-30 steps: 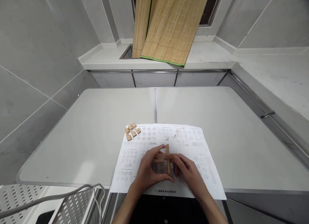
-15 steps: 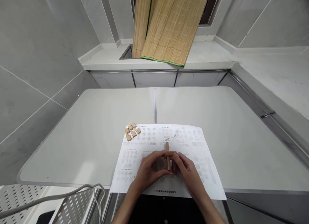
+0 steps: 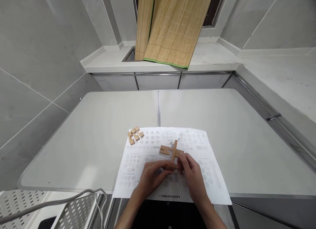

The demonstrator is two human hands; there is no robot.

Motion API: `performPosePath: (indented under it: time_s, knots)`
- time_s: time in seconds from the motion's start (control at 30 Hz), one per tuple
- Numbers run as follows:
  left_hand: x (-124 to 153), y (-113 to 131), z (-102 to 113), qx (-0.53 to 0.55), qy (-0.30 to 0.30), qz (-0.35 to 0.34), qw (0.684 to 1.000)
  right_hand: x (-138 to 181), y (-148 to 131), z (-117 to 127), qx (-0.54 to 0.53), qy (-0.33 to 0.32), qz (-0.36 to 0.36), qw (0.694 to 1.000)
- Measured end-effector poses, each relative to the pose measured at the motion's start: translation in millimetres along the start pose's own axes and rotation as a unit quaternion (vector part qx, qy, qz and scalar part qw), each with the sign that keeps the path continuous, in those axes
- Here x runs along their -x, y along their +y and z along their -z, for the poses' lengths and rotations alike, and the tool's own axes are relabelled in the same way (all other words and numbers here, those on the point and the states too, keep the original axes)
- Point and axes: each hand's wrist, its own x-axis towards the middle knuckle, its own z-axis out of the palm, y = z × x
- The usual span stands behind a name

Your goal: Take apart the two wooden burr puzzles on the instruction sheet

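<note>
Two crossed wooden puzzle pieces are held up by my right hand [image 3: 194, 174], its thumb and fingers closed on their right end. One is a flat notched piece [image 3: 164, 150] with a dark mark on its left end. Across it stands a narrow wooden piece [image 3: 175, 148], tilted slightly right. My left hand [image 3: 153, 177] pinches another wooden puzzle piece [image 3: 172, 166] just below the crossed pair. Whether that piece touches the pair, I cannot tell. Beneath both hands lies a printed paper sheet [image 3: 128, 176] with rows of small diagrams.
Several loose notched wooden pieces [image 3: 132, 139] lie on the sheet's far left corner. The white table [image 3: 74, 133] stretches to both sides. A grey cable [image 3: 61, 201] and a perforated white basket [image 3: 74, 211] are at the lower left. A bamboo mat [image 3: 172, 31] hangs over the back counter.
The cross of wooden pieces has come partly apart. One piece is now lower, in my left hand, while the crossed pair is turned and tilted in my right, exposing the notched piece.
</note>
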Motion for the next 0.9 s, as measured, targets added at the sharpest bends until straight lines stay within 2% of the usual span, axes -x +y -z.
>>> performPosePath:
  time_s: [0.1, 0.23, 0.37, 0.43, 0.63, 0.8, 0.9]
  knots:
    - [1, 2, 0, -0.010, 0.001, 0.009, 1.000, -5, -1, 8, -0.006, 0.028, 0.016, 0.999]
    - [1, 5, 2, -0.038, 0.008, 0.062, 0.997, -8, 2, 15, 0.004, 0.057, 0.040, 0.998]
    - [-2, 1, 14, -0.120, 0.073, 0.142, 0.980, -7, 8, 17, 0.033, 0.062, 0.052, 0.996]
    - [-4, -3, 26, -0.186, 0.094, 0.159, 0.965, -6, 10, 17, 0.049, 0.056, 0.053, 0.996]
    - [-8, -13, 63, -0.375, 0.113, 0.091, 0.916, -4, 12, 15, 0.072, 0.035, 0.049, 0.996]
    - [-11, -13, 78, -0.421, 0.101, 0.113, 0.894, -5, 15, 17, 0.071, 0.017, 0.051, 0.996]
    - [-14, -12, 82, -0.424, 0.098, 0.106, 0.894, -6, 16, 17, 0.076, 0.012, 0.057, 0.995]
